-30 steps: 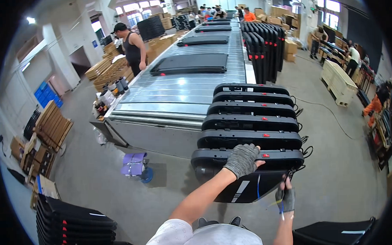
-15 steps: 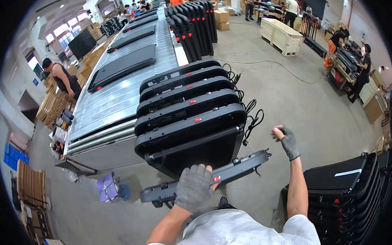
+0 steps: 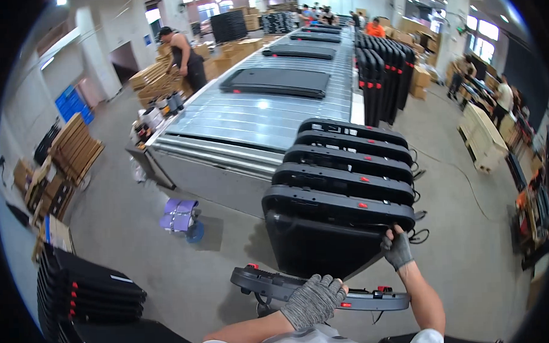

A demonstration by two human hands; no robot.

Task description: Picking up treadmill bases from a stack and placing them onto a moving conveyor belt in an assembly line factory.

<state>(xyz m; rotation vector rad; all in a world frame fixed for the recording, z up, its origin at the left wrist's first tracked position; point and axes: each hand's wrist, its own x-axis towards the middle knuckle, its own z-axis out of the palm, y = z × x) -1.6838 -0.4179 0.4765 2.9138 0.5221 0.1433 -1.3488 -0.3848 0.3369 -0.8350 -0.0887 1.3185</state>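
Note:
My left hand [image 3: 315, 300], in a grey fingerless glove, is closed over the top edge of a flat dark grey treadmill [image 3: 260, 283] standing on edge close to my body. Red parts show along that edge. My right hand [image 3: 398, 250], gloved alike, reaches forward to the right corner of the nearest treadmill [image 3: 324, 200] in a leaning row. Its fingers are curled there by a thin cord; what they pinch is too small to make out. The row holds several black treadmills with red switches, and looped black cables [image 3: 419, 235] hang at its right side.
A long metal roller conveyor [image 3: 224, 122] runs away beyond the row, carrying flat treadmills [image 3: 277, 82]. Another upright row [image 3: 383, 77] stands at its right. Stacked black treadmills [image 3: 97, 286] are at the lower left, near a purple-covered stool [image 3: 180, 215]. A person [image 3: 186, 56] stands left of the conveyor.
My view has turned right to left across the scene, so the conveyor sits further right. My right hand has moved from free air to the row's near corner. The left hand keeps its treadmill.

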